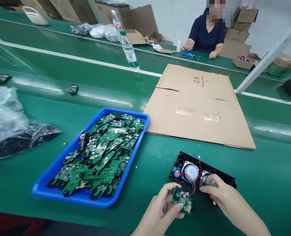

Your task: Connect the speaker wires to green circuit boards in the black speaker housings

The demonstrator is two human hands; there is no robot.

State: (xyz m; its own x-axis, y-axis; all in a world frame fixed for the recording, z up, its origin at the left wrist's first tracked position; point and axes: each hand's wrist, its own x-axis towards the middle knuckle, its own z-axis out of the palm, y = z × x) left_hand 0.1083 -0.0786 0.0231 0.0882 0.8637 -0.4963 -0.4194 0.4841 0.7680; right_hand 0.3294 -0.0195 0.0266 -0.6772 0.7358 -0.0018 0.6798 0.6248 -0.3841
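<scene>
My left hand [164, 208] is closed on a small green circuit board [182, 200], thumb on its lower edge and fingers behind. A red and black wire [192, 183] runs from a plug on the board to the black speaker housing [224, 173]. The housing lies on the table with its inside up, holding two round speakers, the left speaker [191, 171] in full view. Over the partly hidden right speaker [204, 177], my right hand [220, 190] pinches a thin wire [200, 170] with a white plug at its end. Another white plug [214, 203] shows below these fingers.
A blue tray [108, 203] heaped with circuit boards stands left of the housing. Behind lies a flat cardboard sheet [197, 121]. Plastic bags [8, 114] sit at left; loose boards [73, 89] and a water bottle [129, 52] are farther back. Across the bench a person [206, 34] handles blue parts.
</scene>
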